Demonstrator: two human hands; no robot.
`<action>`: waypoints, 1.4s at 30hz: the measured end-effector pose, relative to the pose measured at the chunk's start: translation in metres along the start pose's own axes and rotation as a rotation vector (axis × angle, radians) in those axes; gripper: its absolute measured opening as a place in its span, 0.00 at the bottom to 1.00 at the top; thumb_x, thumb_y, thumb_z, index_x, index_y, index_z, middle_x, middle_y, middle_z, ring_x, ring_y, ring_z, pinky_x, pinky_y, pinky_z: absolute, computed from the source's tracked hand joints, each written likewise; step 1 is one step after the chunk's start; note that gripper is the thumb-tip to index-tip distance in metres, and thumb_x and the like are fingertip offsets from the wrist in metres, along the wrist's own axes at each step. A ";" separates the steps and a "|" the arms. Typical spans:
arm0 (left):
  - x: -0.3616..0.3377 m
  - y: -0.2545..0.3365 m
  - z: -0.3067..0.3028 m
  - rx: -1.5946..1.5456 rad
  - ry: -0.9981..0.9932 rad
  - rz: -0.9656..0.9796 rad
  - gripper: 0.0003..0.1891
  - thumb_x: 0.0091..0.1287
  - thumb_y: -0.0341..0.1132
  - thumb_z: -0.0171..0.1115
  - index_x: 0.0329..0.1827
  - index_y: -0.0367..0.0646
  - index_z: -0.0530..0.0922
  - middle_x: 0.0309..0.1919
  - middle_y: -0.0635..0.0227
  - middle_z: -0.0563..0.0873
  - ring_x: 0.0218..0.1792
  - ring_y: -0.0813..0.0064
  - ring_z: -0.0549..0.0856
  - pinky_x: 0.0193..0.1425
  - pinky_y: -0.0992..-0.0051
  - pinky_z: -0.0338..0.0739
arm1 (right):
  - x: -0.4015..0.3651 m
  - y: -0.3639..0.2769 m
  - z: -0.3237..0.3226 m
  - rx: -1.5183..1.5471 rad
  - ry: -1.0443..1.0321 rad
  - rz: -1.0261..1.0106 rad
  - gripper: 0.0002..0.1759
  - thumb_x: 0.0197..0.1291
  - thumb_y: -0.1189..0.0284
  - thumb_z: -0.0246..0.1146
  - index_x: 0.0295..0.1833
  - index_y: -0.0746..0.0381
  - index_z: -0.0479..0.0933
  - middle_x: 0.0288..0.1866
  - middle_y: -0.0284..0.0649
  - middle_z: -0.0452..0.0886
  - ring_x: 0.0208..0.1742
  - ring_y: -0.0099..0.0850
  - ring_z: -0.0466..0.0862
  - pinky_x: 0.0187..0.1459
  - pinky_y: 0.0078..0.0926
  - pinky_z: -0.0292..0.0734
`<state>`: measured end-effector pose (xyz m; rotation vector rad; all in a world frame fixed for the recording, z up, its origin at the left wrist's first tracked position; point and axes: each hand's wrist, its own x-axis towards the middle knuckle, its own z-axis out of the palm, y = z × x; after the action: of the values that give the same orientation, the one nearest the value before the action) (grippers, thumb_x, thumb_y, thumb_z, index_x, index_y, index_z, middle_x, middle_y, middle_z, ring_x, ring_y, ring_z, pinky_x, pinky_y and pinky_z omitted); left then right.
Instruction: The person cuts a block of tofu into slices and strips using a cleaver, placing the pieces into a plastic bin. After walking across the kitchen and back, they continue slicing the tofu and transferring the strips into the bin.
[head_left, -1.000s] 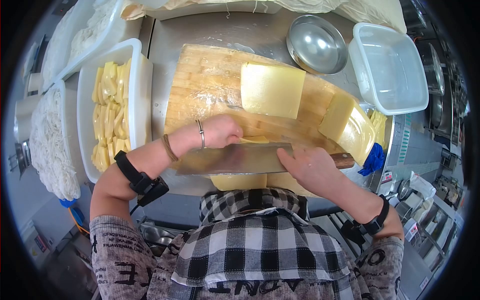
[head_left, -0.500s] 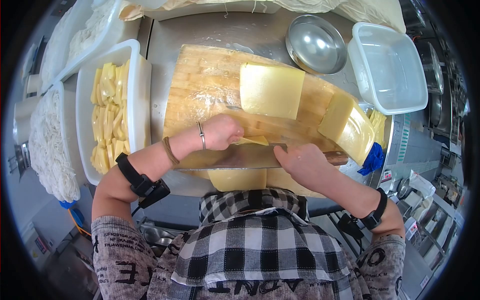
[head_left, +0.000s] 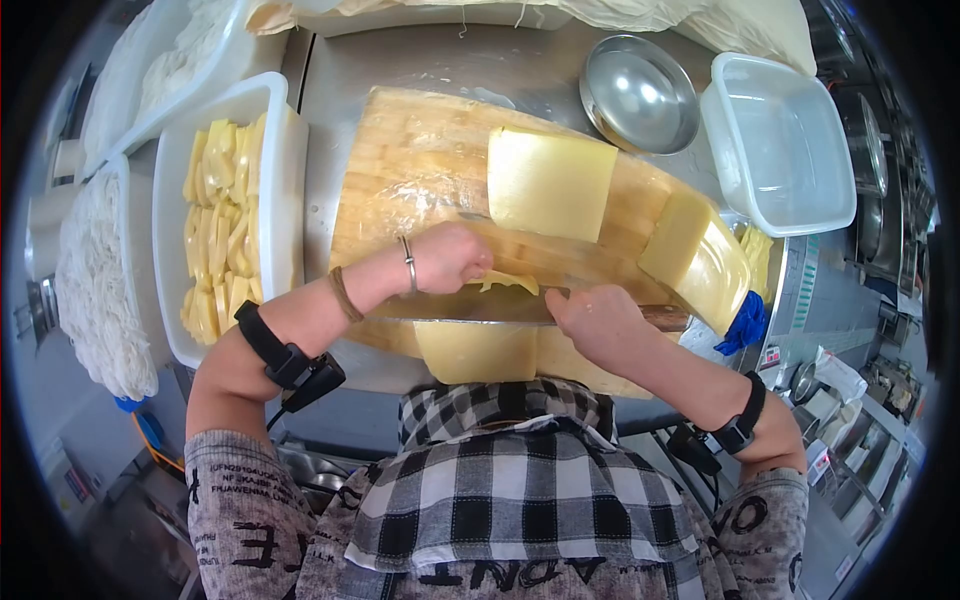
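Observation:
My right hand (head_left: 600, 322) is closed round the wooden handle of a large, long-bladed knife (head_left: 455, 307). The blade lies sideways across the near part of a wooden cutting board (head_left: 400, 140). My left hand (head_left: 452, 258) is curled, fingers down, just beyond the blade, at the left end of a thin, ragged yellow piece (head_left: 510, 282). Its fingertips are partly hidden. A smooth, pale yellow slab (head_left: 475, 350) shows on the near side of the blade. Farther back lies a squarish yellow slab (head_left: 552, 185), and a thick yellow block (head_left: 692, 255) sits at the board's right end.
Left of the board, a white tub (head_left: 282, 200) holds many yellow strips; beside it is a container of white noodle-like strands (head_left: 100, 280). A steel bowl (head_left: 640, 95) and a translucent tub (head_left: 785, 150) stand at the back right. A blue cloth-like bundle (head_left: 745, 322) lies by the block.
The thin yellow piece beside the blade has changed shape and looks more ragged. The knife has shifted slightly toward its tip side and away from my body. My left hand has barely moved.

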<state>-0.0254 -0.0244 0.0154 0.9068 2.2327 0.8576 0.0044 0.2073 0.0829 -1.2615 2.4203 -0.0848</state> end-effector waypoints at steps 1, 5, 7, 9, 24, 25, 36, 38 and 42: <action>0.001 0.000 -0.001 0.006 -0.005 -0.005 0.03 0.53 0.30 0.57 0.28 0.42 0.78 0.26 0.58 0.80 0.33 0.57 0.78 0.39 0.64 0.72 | 0.001 0.000 0.003 0.000 -0.001 0.000 0.04 0.40 0.78 0.57 0.27 0.65 0.70 0.14 0.39 0.75 0.18 0.33 0.79 0.18 0.26 0.73; 0.004 -0.005 0.000 0.060 -0.020 -0.025 0.04 0.53 0.30 0.57 0.28 0.42 0.78 0.27 0.58 0.80 0.34 0.58 0.78 0.39 0.64 0.72 | 0.006 0.005 0.014 -0.025 0.010 0.033 0.05 0.41 0.78 0.57 0.28 0.64 0.71 0.16 0.39 0.76 0.20 0.32 0.80 0.20 0.26 0.74; 0.004 -0.006 0.001 0.061 -0.002 -0.045 0.03 0.53 0.31 0.57 0.28 0.42 0.78 0.27 0.59 0.80 0.34 0.58 0.78 0.39 0.64 0.72 | 0.007 0.006 0.020 -0.026 0.000 0.046 0.05 0.41 0.77 0.57 0.28 0.64 0.71 0.17 0.39 0.76 0.21 0.32 0.80 0.21 0.26 0.74; 0.005 -0.007 0.000 0.064 0.018 -0.065 0.03 0.53 0.31 0.57 0.27 0.43 0.78 0.27 0.59 0.80 0.34 0.58 0.78 0.39 0.64 0.72 | 0.009 0.007 0.024 -0.025 -0.037 0.089 0.05 0.42 0.77 0.58 0.29 0.63 0.71 0.19 0.40 0.77 0.23 0.32 0.81 0.22 0.27 0.75; 0.001 -0.042 -0.002 -0.032 0.198 -0.110 0.05 0.51 0.29 0.61 0.29 0.39 0.78 0.25 0.60 0.79 0.29 0.63 0.78 0.34 0.70 0.72 | 0.008 0.000 0.025 -0.072 0.052 0.056 0.11 0.41 0.77 0.58 0.35 0.66 0.72 0.20 0.39 0.77 0.24 0.32 0.80 0.22 0.26 0.74; 0.000 -0.044 -0.002 -0.069 0.220 -0.158 0.04 0.51 0.29 0.61 0.30 0.40 0.78 0.25 0.60 0.80 0.27 0.66 0.78 0.33 0.72 0.73 | 0.006 0.000 0.023 -0.073 0.054 0.059 0.11 0.41 0.77 0.58 0.35 0.66 0.72 0.20 0.39 0.77 0.24 0.32 0.80 0.22 0.26 0.74; -0.003 -0.044 -0.004 -0.059 0.232 -0.379 0.03 0.52 0.30 0.60 0.28 0.40 0.79 0.21 0.61 0.80 0.21 0.73 0.76 0.29 0.75 0.71 | -0.003 -0.007 0.026 -0.061 0.106 0.072 0.18 0.45 0.76 0.54 0.46 0.68 0.71 0.20 0.41 0.74 0.22 0.34 0.77 0.21 0.29 0.71; -0.005 -0.047 -0.001 -0.091 0.257 -0.442 0.04 0.50 0.34 0.57 0.25 0.46 0.80 0.24 0.62 0.81 0.27 0.62 0.79 0.33 0.69 0.73 | -0.003 -0.008 0.025 -0.048 0.104 0.070 0.18 0.45 0.76 0.54 0.45 0.68 0.71 0.20 0.41 0.74 0.22 0.34 0.77 0.21 0.29 0.71; -0.005 -0.049 0.002 -0.030 0.305 -0.402 0.03 0.51 0.31 0.60 0.25 0.40 0.78 0.20 0.59 0.79 0.20 0.68 0.76 0.27 0.73 0.70 | -0.007 -0.011 0.016 -0.090 0.080 0.045 0.18 0.45 0.77 0.54 0.45 0.68 0.71 0.21 0.42 0.74 0.22 0.36 0.77 0.21 0.29 0.71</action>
<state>-0.0391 -0.0551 -0.0201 0.3037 2.5303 0.8775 0.0221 0.2084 0.0728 -1.2639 2.5451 -0.0136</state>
